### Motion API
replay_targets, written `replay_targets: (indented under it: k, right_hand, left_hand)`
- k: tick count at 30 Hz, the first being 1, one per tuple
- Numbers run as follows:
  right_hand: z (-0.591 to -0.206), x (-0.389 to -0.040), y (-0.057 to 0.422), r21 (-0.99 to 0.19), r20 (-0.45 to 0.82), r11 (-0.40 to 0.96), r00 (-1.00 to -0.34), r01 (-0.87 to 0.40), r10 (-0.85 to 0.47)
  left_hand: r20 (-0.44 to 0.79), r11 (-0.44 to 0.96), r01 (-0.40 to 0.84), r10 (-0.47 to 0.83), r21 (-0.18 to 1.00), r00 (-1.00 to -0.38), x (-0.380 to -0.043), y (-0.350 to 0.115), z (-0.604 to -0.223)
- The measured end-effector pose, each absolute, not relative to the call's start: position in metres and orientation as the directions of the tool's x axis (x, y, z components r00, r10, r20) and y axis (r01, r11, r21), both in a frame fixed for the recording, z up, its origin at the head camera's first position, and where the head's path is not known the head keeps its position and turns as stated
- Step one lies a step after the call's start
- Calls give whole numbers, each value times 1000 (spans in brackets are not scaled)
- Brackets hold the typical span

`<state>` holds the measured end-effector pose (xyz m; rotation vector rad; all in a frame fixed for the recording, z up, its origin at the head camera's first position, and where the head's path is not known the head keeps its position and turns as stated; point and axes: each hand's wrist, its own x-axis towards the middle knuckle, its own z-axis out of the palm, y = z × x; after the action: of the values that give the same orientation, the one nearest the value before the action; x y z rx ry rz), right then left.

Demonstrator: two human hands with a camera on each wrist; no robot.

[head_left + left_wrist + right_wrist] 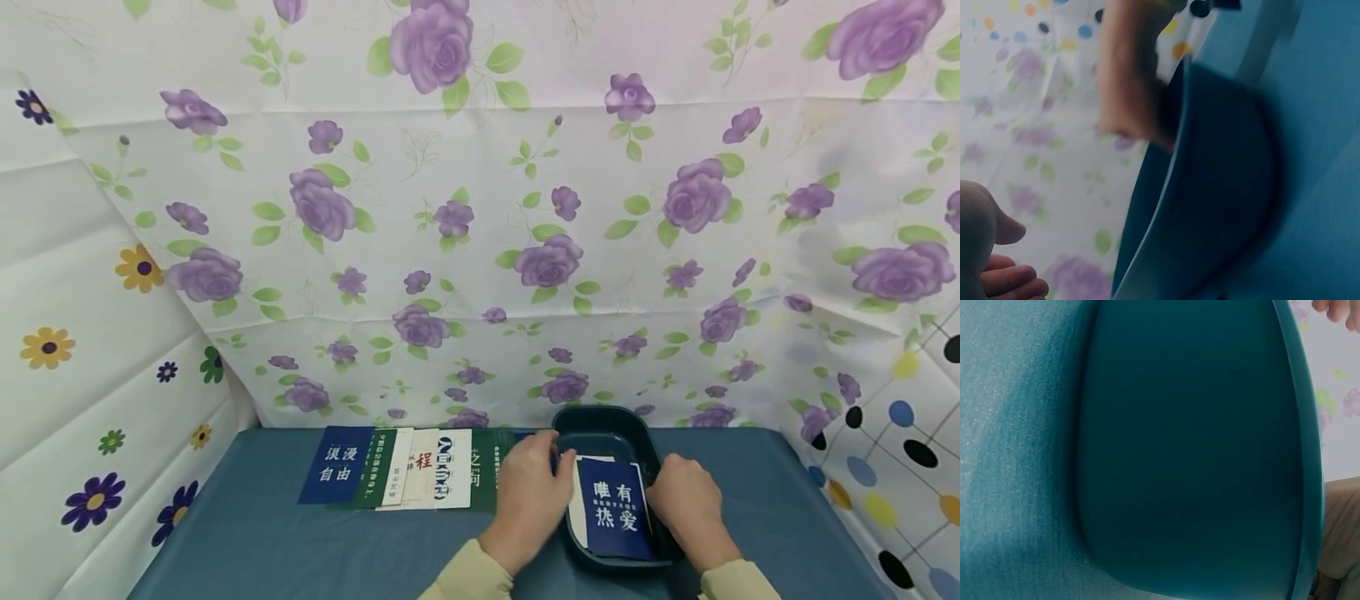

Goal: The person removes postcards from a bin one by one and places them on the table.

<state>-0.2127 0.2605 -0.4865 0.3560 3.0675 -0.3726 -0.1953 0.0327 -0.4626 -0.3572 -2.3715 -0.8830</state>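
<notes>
A dark teal tub (600,425) holds a stack of printed cards, and a blue card (618,504) with white Chinese characters lies on top, over a white-edged one. My left hand (528,492) hovers at the tub's left rim, thumb and fingers apart and holding nothing. In the left wrist view the left hand (994,250) shows relaxed fingers. My right hand (690,504) reaches over the right rim, bent down with its fingertips at the blue card's right edge. Those fingertips are hidden in the tub, so I cannot tell whether they pinch the card.
Left of the tub, several cards overlap in a row: a blue card (337,467), a green card (367,492), a white card (453,467) and more green ones. The blue-green tablecloth (300,550) meets a flowered curtain (480,208) behind.
</notes>
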Motion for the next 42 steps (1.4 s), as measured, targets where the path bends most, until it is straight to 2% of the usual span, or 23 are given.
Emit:
replay_targets:
  k: [7,19,27,34,42]
  right_hand:
    - [-486,-212,261,-231,-90,946,-973,228,212]
    - [-493,-206,261,-232,-136,946,-971,225,198]
    - [-490,-209,262,-246,-101,945,-975,216,197]
    - [-485,-212,261,-252,-109,945,-976,209,186]
    - [-484,-211,263,-258,-95,945,-979,201,183]
  left_hand:
    - [456,728,428,177,535,-872,-185,74,-474]
    - [264,779,303,183,548,-947,-181,101,-509]
    - [228,864,258,172,432,-958,-190,107,-513]
    - [102,968,176,159,181,-982,-197,121,-512]
    - [-20,974,108,115,197,-993,-196,132,-519]
